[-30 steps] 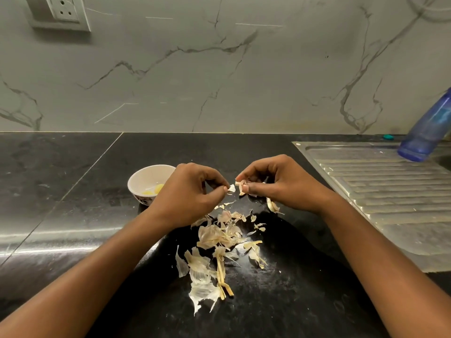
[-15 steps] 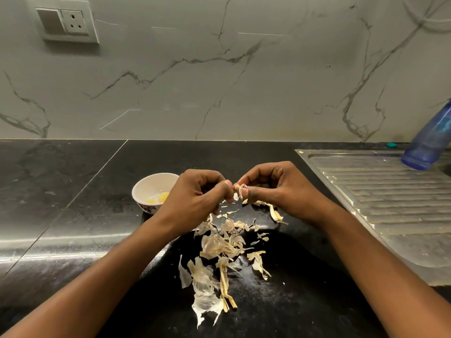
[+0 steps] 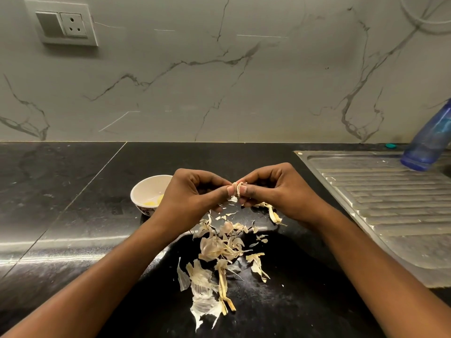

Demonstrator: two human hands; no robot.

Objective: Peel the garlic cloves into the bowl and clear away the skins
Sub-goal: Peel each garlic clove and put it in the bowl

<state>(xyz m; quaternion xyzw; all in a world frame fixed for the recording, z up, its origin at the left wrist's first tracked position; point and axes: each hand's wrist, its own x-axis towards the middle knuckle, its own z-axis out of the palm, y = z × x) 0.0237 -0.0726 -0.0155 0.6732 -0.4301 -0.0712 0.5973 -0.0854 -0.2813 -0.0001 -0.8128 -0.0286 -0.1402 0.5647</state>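
Observation:
My left hand [image 3: 192, 196] and my right hand [image 3: 280, 191] meet above the black counter, and both pinch one small garlic clove [image 3: 238, 187] with papery skin curling off it. Most of the clove is hidden by my fingertips. Below the hands lies a loose pile of garlic skins [image 3: 219, 247], spreading toward me. A small white bowl [image 3: 144, 189] stands just left of my left hand, with a few pale yellow peeled cloves [image 3: 156, 200] inside.
A steel sink drainboard [image 3: 390, 203] fills the right side, with a blue plastic bottle [image 3: 429, 140] at its back edge. The marble wall carries a switch and socket plate [image 3: 64, 25] at the upper left. Black counter [image 3: 61, 191] extends left of the bowl.
My two hands have come together: a second ago a small gap separated the fingertips, now both pinch the same clove. The camera has tilted up a little.

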